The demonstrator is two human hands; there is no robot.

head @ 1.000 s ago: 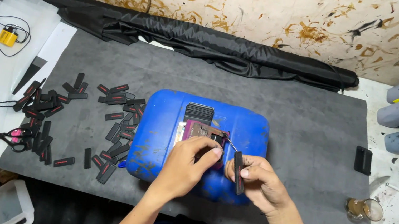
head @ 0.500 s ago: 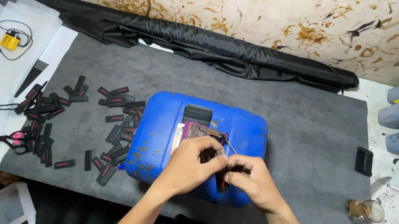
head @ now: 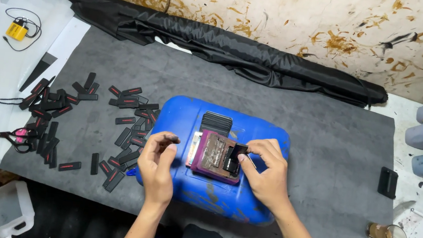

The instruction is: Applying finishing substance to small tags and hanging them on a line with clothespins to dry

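My right hand (head: 265, 170) pinches a small black piece (head: 235, 159) and sets it on the purple block (head: 215, 156), which sits on top of the blue jug (head: 211, 192) on the bench (head: 331, 149). My left hand (head: 157, 164) is loose and holds nothing, just beside the block. I think this is the placing step, and the piece needs to sit straight.
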